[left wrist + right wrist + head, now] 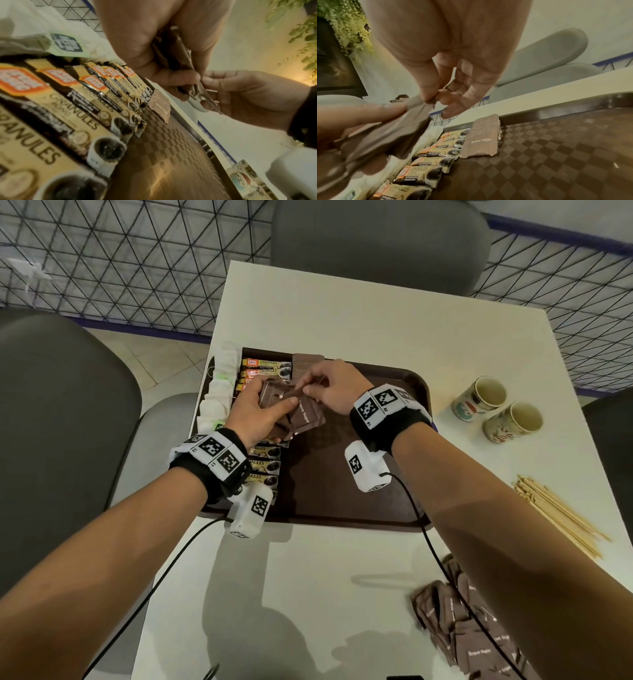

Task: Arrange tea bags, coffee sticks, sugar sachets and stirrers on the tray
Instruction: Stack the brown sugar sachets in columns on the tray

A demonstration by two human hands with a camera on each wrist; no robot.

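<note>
Over the dark brown tray (342, 474) my left hand (270, 405) grips a fanned stack of brown sugar sachets (305, 416). My right hand (310, 387) pinches the top corner of one sachet (419, 106) in that stack. A short pile of brown sugar sachets (308, 363) lies flat at the tray's far edge, beside the coffee sticks (265, 368). The sticks run in a column down the tray's left part, with white tea bags (219, 392) along the left rim. Wooden stirrers (555, 515) lie on the table to the right, and more sugar sachets (479, 635) are heaped near the front right.
Two paper cups (479, 398) (513, 421) stand on the white table (376, 320) right of the tray. Grey chairs surround the table. Cables run from both wrist cameras across the table's front. The tray's right half shows its bare chequered surface (556, 155).
</note>
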